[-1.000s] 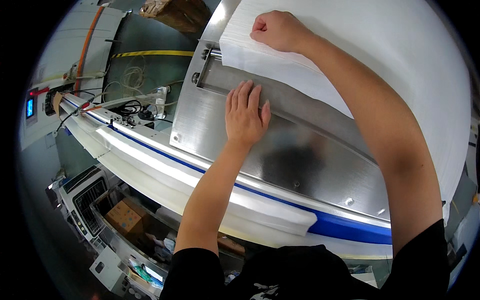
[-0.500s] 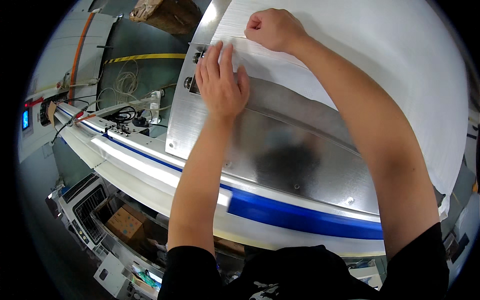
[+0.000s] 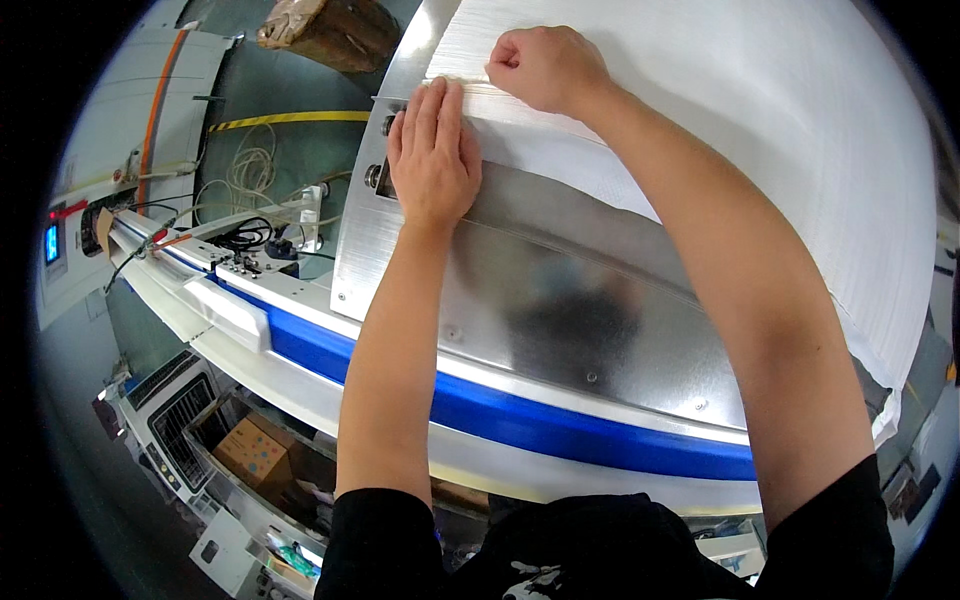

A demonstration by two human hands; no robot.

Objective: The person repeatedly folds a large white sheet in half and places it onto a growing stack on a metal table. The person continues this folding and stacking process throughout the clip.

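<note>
My left hand (image 3: 434, 160) lies flat, its fingers stretched out and side by side, on the near left edge of a stack of white sheets (image 3: 720, 100), where it meets a metal plate (image 3: 580, 310). To its right, my right hand (image 3: 548, 68) is curled into a fist and rests on the white sheets. Whether its fingers pinch anything is hidden. Small dark knobs (image 3: 373, 176) sit on the plate beside my left hand. A grey strip (image 3: 570, 195) runs along the sheets' near edge.
A blue rail (image 3: 560, 425) with a white block (image 3: 232, 312) crosses in front of me. Cables (image 3: 252, 165) lie at the left, near a machine with a lit screen (image 3: 52, 240). A brown wrapped bundle (image 3: 328, 32) stands at the far left; a cardboard box (image 3: 255, 450) sits lower left.
The white block has slid left along the rail, baring more blue. My left hand has shifted slightly left; my right hand has barely moved and stays curled.
</note>
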